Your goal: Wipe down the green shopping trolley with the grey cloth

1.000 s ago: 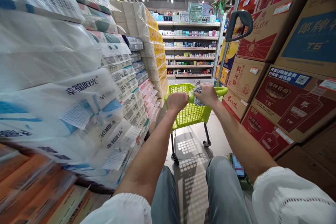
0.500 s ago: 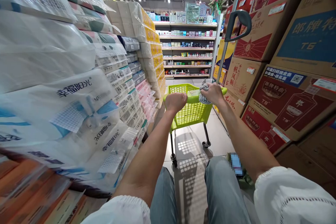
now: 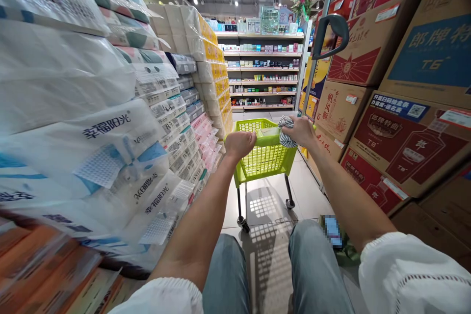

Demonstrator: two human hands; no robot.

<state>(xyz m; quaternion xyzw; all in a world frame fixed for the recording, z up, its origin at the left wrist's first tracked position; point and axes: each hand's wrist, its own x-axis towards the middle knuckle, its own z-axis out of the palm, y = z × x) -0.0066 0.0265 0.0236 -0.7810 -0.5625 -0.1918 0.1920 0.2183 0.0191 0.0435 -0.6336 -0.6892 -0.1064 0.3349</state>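
Your left hand [image 3: 240, 144] was closed round left end of handle [image 3: 268, 139]; your right hand [image 3: 300, 131], fingers curled in, gripped cloth [image 3: 286, 133] on handle's right side. Green cart [image 3: 257, 175] stood on floor [image 3: 305, 198] beyond your knees [image 3: 228, 255], between packs [image 3: 110, 142] and boxes [image 3: 412, 137].

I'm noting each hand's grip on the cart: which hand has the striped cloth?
The right hand: it holds the bunched striped cloth at the green cart handle. The left hand grips the handle without any visible cloth.
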